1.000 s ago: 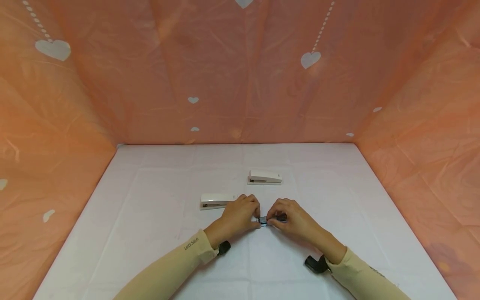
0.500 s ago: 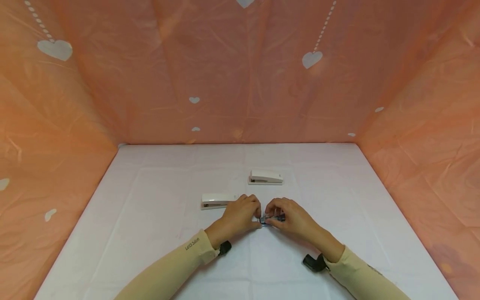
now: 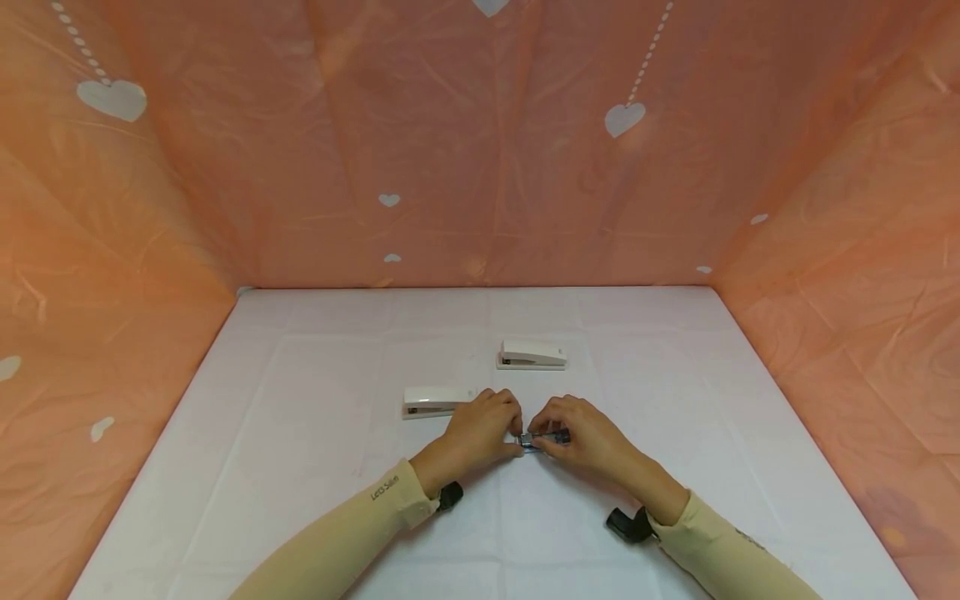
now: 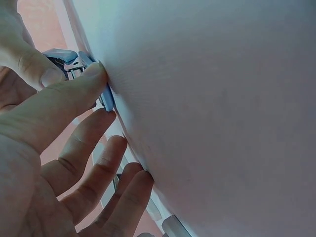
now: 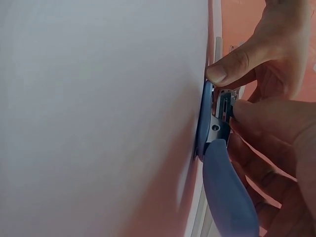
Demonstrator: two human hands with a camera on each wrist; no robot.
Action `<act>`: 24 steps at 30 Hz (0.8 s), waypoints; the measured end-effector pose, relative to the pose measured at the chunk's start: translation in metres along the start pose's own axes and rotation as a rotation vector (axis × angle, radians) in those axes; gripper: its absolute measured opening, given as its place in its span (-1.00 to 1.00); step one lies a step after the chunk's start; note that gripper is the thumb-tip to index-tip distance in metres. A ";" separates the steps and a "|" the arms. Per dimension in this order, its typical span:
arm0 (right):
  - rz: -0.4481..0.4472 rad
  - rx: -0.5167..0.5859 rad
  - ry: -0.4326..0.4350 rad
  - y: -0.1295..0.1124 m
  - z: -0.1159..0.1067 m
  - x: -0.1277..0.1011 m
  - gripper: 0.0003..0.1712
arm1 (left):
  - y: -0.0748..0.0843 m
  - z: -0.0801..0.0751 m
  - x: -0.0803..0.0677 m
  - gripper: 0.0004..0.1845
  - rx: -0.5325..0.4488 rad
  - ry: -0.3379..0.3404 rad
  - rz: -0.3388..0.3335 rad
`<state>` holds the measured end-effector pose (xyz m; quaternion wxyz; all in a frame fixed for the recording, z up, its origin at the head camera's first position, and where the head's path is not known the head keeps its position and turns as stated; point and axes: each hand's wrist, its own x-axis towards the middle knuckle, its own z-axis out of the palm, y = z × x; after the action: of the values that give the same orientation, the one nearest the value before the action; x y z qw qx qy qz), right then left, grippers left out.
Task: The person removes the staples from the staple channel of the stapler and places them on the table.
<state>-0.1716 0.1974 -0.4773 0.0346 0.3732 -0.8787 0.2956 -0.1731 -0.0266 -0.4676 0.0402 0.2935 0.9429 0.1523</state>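
Note:
A small blue stapler [image 5: 227,187] lies low over the white table between the two hands, its top cover swung back from its base and its metal magazine showing. My left hand [image 3: 480,433] pinches the end of the blue base [image 4: 107,98] between thumb and fingers. From the other side, my right hand [image 3: 592,437] pinches the metal magazine [image 5: 225,106] with thumb and finger. The remaining right fingers curl behind the cover. In the head view most of the stapler is hidden by the hands.
A white stapler [image 3: 431,402] lies just beyond the left hand, which covers its right end. Farther back stands another white stapler [image 3: 532,357]. Orange sheets with hearts [image 3: 480,167] enclose the table [image 3: 337,350] at the back and sides.
My right hand has shifted slightly left along the blue stapler, and its fingers have moved closer to the left hand. The left hand keeps its hold. Both white staplers stay put.

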 end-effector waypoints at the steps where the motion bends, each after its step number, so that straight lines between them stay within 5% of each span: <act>1: -0.001 -0.003 0.002 0.000 0.000 0.000 -0.81 | 0.000 0.000 0.000 -0.70 0.000 -0.002 -0.002; 24: -0.090 0.080 0.075 0.002 -0.005 -0.010 -0.76 | 0.001 -0.003 -0.001 -0.70 -0.010 0.000 -0.005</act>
<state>-0.1666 0.2075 -0.4772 0.0659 0.4019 -0.8466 0.3428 -0.1719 -0.0273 -0.4649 0.0422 0.2909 0.9428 0.1570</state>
